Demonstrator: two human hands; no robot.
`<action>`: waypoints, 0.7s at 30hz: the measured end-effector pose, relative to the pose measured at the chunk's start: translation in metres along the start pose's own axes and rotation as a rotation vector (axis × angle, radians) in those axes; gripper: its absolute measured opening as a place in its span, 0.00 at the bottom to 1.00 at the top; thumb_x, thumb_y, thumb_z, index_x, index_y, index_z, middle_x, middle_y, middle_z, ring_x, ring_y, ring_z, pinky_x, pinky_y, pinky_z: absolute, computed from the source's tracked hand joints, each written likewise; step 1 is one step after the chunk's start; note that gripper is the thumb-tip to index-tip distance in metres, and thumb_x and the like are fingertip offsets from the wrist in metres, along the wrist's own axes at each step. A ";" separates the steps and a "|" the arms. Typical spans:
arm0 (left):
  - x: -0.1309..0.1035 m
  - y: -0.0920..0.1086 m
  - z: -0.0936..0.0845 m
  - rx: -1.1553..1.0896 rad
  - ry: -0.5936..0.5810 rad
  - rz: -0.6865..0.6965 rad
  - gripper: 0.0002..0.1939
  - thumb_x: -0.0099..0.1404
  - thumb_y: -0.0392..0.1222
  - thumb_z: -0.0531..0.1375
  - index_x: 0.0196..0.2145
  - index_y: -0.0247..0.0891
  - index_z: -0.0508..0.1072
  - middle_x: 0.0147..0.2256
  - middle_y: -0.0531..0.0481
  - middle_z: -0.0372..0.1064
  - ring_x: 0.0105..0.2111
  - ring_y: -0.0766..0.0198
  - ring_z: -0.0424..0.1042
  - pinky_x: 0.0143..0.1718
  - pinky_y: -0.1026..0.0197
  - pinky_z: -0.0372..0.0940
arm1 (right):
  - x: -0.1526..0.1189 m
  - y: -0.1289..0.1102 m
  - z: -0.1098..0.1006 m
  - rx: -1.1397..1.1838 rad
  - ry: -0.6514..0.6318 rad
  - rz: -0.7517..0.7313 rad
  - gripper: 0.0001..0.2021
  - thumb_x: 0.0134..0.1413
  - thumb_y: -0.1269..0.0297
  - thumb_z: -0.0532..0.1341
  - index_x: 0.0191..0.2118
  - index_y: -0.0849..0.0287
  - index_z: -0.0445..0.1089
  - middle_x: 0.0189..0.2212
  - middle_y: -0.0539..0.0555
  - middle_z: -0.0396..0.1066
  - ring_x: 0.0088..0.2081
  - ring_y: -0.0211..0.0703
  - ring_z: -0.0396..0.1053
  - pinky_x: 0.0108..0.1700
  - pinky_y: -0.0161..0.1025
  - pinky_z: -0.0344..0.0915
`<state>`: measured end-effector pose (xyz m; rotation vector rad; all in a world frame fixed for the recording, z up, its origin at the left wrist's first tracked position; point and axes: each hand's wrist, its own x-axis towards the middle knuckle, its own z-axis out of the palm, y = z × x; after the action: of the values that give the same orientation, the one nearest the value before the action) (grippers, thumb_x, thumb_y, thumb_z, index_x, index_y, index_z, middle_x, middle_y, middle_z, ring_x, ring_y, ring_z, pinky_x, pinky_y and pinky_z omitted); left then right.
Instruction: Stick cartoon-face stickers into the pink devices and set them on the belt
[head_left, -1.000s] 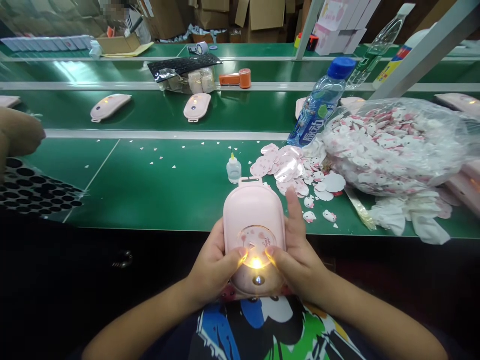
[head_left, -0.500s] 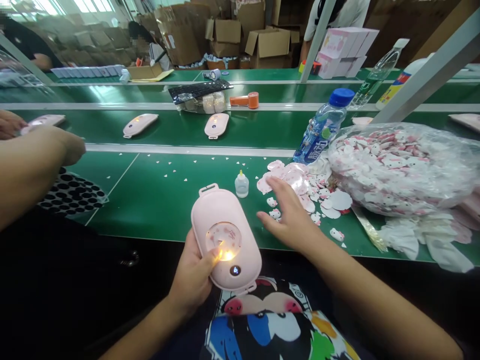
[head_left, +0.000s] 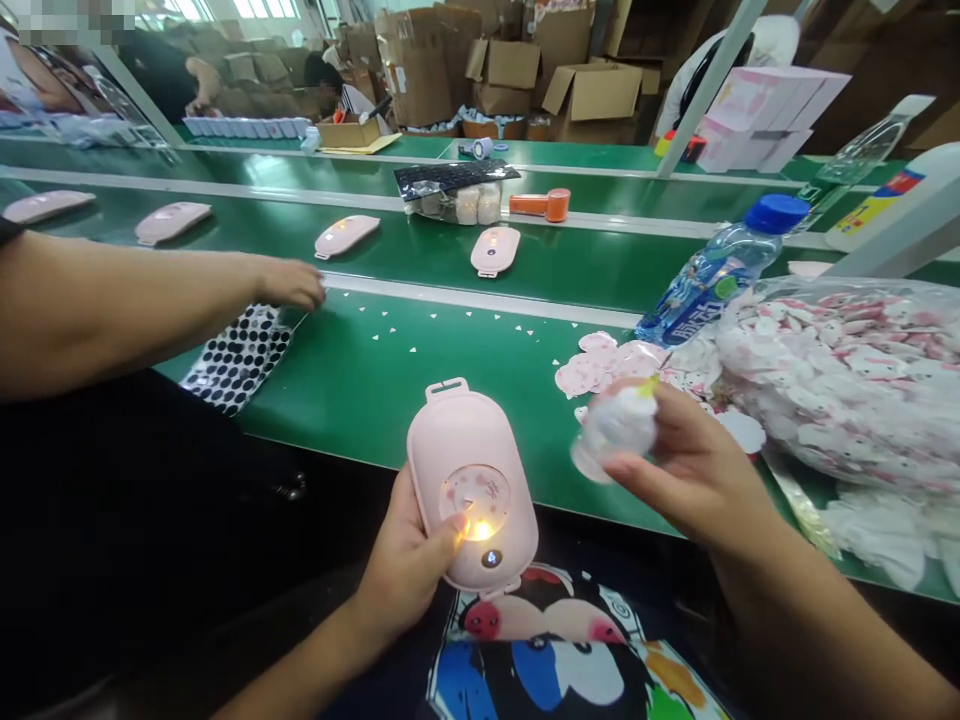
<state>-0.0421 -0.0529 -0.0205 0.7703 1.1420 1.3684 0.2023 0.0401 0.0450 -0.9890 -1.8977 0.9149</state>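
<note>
My left hand (head_left: 409, 560) grips a pale pink rounded device (head_left: 491, 430) above my lap, its thumb on the round recessed window near a glowing yellow light. Below that window a small dark display is lit. Raised to the right of the device, my right hand (head_left: 690, 460) is closed around a small clear glue bottle (head_left: 621, 425) with a yellow tip, blurred and tilted. Behind that hand, pink and white round stickers (head_left: 600, 360) lie piled on the green table (head_left: 360, 400).
A large plastic bag of cat-face pieces (head_left: 847, 370) and a blue-capped drink bottle (head_left: 712, 270) stand at the right. Several pink devices (head_left: 495, 250) line the far strip. A co-worker's arm (head_left: 150, 300) reaches in at left over a black-dotted sheet (head_left: 240, 355).
My right hand has picked up the small glue bottle from the table and lifted it. The view has turned left. The co-worker's hand at left now reaches over the table.
</note>
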 end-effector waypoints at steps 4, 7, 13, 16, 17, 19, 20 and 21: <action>0.002 -0.001 0.008 0.092 -0.074 0.067 0.30 0.61 0.42 0.66 0.57 0.42 0.59 0.51 0.44 0.72 0.50 0.55 0.73 0.47 0.58 0.72 | -0.042 -0.009 -0.014 0.239 -0.121 0.085 0.17 0.60 0.53 0.60 0.53 0.45 0.62 0.50 0.54 0.69 0.48 0.48 0.73 0.45 0.42 0.72; 0.002 0.002 0.017 0.134 -0.146 0.107 0.32 0.61 0.42 0.66 0.59 0.42 0.57 0.52 0.43 0.72 0.49 0.54 0.74 0.48 0.57 0.72 | -0.059 -0.016 -0.018 -0.056 -0.271 0.028 0.20 0.59 0.59 0.63 0.56 0.44 0.60 0.47 0.53 0.73 0.44 0.45 0.75 0.42 0.39 0.73; -0.006 0.003 0.021 0.218 -0.263 0.147 0.33 0.65 0.36 0.62 0.63 0.51 0.55 0.57 0.47 0.66 0.54 0.55 0.70 0.53 0.56 0.69 | -0.067 -0.034 -0.020 -0.553 -0.213 -0.178 0.17 0.62 0.61 0.60 0.56 0.55 0.65 0.39 0.56 0.75 0.37 0.43 0.73 0.34 0.38 0.71; -0.012 0.003 0.019 0.252 -0.300 0.192 0.35 0.65 0.34 0.61 0.63 0.57 0.54 0.58 0.51 0.65 0.54 0.56 0.69 0.54 0.56 0.68 | -0.070 -0.036 -0.021 -0.585 -0.239 -0.184 0.19 0.62 0.62 0.59 0.58 0.55 0.65 0.40 0.57 0.74 0.38 0.46 0.72 0.35 0.41 0.71; -0.013 0.003 0.019 0.257 -0.308 0.204 0.35 0.65 0.34 0.61 0.64 0.58 0.54 0.58 0.51 0.65 0.54 0.56 0.70 0.54 0.56 0.68 | -0.072 -0.035 -0.022 -0.587 -0.247 -0.185 0.20 0.62 0.63 0.58 0.59 0.54 0.64 0.42 0.57 0.74 0.40 0.47 0.72 0.36 0.42 0.71; -0.014 0.004 0.018 0.275 -0.299 0.216 0.36 0.65 0.33 0.61 0.64 0.58 0.54 0.57 0.51 0.65 0.54 0.54 0.70 0.54 0.55 0.69 | -0.074 -0.033 -0.024 -0.606 -0.261 -0.194 0.21 0.62 0.65 0.58 0.61 0.53 0.63 0.45 0.57 0.73 0.42 0.48 0.71 0.38 0.44 0.70; -0.014 0.004 0.018 0.280 -0.288 0.217 0.36 0.64 0.33 0.62 0.64 0.58 0.54 0.57 0.50 0.66 0.53 0.53 0.70 0.53 0.54 0.69 | -0.074 -0.032 -0.025 -0.622 -0.264 -0.202 0.22 0.62 0.67 0.57 0.62 0.53 0.62 0.46 0.57 0.73 0.43 0.49 0.71 0.39 0.45 0.69; -0.015 0.005 0.019 0.280 -0.279 0.213 0.37 0.64 0.33 0.62 0.64 0.57 0.55 0.57 0.49 0.66 0.53 0.52 0.70 0.53 0.54 0.69 | -0.074 -0.031 -0.026 -0.639 -0.269 -0.211 0.23 0.62 0.68 0.57 0.62 0.52 0.61 0.47 0.57 0.73 0.43 0.49 0.71 0.40 0.45 0.68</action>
<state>-0.0245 -0.0629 -0.0071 1.2748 1.0626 1.2375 0.2436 -0.0317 0.0594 -1.0243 -2.5485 0.3201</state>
